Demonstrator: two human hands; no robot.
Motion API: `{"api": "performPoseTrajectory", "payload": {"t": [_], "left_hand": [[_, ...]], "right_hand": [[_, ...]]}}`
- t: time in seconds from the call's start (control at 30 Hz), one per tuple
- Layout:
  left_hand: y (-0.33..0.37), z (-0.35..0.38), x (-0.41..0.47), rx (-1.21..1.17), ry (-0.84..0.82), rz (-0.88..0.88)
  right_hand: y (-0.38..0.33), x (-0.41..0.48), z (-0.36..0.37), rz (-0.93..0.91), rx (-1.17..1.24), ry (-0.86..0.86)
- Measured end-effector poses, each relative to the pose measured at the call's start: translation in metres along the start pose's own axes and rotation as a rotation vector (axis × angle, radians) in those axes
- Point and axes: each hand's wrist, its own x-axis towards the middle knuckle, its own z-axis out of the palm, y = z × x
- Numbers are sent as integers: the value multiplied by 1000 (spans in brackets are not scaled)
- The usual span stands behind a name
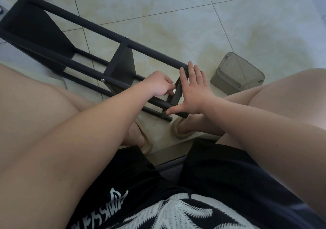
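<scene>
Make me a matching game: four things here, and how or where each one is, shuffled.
1 left hand
2 right hand
3 black rack
4 grey container

A lies on its side on the tiled floor
B fingers curled at the rack's end panel
C sits on the floor by the right knee
D fingers spread flat on the rack's end

Pairs: 1-B, 2-D, 3-A, 4-C
</scene>
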Motion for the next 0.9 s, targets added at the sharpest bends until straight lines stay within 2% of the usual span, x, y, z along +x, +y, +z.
{"api": "performPoseTrajectory", "payload": {"t": [0.27,0.6,0.9], "left_hand": [[1,1,-2,54,-22,1],[1,-2,1,-51,-34,-66],[7,-2,-5,23,-97,-122]], "right_hand": [[0,0,-1,0,2,-3],[0,0,1,-2,4,0],[0,1,4,-5,6,7]]}}
